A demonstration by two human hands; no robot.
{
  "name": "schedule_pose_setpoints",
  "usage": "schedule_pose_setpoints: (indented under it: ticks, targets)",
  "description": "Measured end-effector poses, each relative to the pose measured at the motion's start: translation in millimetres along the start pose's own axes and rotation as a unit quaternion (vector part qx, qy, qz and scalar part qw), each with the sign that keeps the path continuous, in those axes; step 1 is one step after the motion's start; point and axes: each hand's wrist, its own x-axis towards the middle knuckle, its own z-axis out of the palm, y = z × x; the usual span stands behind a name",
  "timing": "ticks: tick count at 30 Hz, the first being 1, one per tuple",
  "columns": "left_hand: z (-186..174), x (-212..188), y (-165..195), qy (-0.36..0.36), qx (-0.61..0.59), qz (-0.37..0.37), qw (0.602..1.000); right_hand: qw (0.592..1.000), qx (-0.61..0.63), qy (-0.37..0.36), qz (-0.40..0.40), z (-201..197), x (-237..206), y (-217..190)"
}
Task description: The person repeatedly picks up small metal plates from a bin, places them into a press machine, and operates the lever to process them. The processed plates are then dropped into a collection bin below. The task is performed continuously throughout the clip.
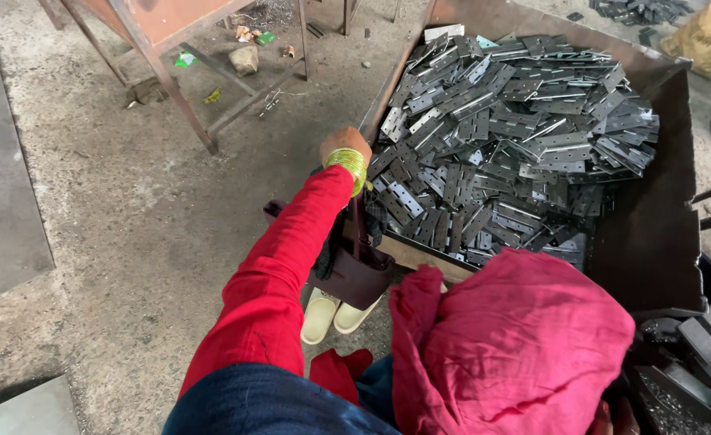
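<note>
My left hand [344, 144] is at the left rim of a big rusty metal bin [653, 242]. Only the back of the hand shows; its fingers curl out of sight over the rim. Green-yellow bangles [350, 163] ring the wrist above a red sleeve. The bin holds a heap of several grey metal hinges [508, 137], which lie just right of the hand. A dark maroon bag [354, 274] hangs by a strap below my forearm against the bin's side. A red cloth [516, 346] bunches over my lap and hides my right arm and hand.
Cream shoes [331, 316] stand on the concrete floor under the bag. A rusty metal frame [170, 80] with a stone [244, 59] beneath it stands at the back left. More hinges [637, 11] lie at the top right, and dark machine parts [694, 354] at the lower right.
</note>
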Motion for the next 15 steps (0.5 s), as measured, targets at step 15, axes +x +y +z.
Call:
schedule_pose_setpoints:
  ticks: [15]
  targets:
    - [1, 3, -6, 0.002, 0.019, -0.009, 1.0, 0.988, 0.144, -0.051, -0.03, 12, -16, -1]
